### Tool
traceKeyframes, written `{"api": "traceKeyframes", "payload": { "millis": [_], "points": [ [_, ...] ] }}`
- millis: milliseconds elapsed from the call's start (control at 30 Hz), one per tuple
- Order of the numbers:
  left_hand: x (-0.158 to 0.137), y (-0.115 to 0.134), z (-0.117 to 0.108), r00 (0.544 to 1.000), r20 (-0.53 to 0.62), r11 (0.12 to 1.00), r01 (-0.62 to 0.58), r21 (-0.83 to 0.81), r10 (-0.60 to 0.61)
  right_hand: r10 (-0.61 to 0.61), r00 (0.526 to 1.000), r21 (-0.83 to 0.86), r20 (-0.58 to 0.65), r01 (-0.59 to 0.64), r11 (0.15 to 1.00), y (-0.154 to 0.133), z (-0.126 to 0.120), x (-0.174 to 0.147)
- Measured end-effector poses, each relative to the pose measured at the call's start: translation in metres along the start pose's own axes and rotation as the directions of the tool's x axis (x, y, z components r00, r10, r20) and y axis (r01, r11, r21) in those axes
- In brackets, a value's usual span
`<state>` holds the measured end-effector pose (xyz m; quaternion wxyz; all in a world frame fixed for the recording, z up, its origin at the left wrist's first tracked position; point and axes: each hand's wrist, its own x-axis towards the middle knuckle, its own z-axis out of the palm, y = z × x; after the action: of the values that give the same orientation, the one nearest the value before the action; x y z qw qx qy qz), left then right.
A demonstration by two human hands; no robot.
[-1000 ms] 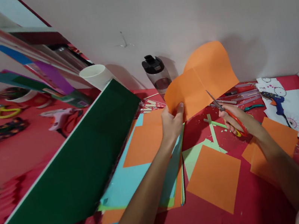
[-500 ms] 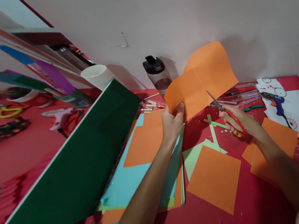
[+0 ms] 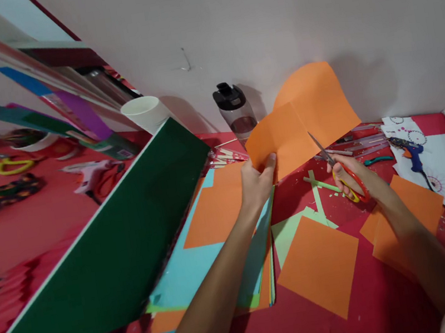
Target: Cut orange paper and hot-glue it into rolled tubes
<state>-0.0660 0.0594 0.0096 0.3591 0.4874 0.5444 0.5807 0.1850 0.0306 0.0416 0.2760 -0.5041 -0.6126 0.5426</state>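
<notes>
My left hand (image 3: 259, 180) pinches the lower left edge of an orange sheet of paper (image 3: 286, 139), held up off the table with its far part curling upward. A crease line runs across the sheet's middle. In my right hand (image 3: 352, 173) is a pair of scissors (image 3: 352, 182) with red and yellow handles. Their blades sit at the sheet's lower edge, beside the crease, pointing up and left. Beneath my left forearm lies a stack of coloured paper (image 3: 192, 272). Orange squares (image 3: 320, 266) rest on the red table under and near my right arm.
A green board (image 3: 103, 241) leans at the left. Behind stand a white cup (image 3: 144, 113) and a black-lidded bottle (image 3: 234, 111) against the wall. A blue glue gun (image 3: 413, 153) with a cable lies right; a pink one (image 3: 91, 174) lies left. Green paper strips (image 3: 317, 196) lie mid-table.
The scissors' handles have spread a little apart, with the right hand shifting slightly right. The sheet's right corner has moved a little to the right. My left hand stays nearly in place.
</notes>
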Motion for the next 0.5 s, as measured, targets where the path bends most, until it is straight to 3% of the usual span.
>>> {"api": "traceKeyframes", "payload": {
  "millis": [500],
  "points": [
    [-0.0024,0.0042,0.0031,0.999,0.048,0.999,0.015,-0.039,-0.013,-0.023,1.0,-0.035,-0.011,0.022,0.999,0.0028,-0.0015,-0.0012]
  ]
}}
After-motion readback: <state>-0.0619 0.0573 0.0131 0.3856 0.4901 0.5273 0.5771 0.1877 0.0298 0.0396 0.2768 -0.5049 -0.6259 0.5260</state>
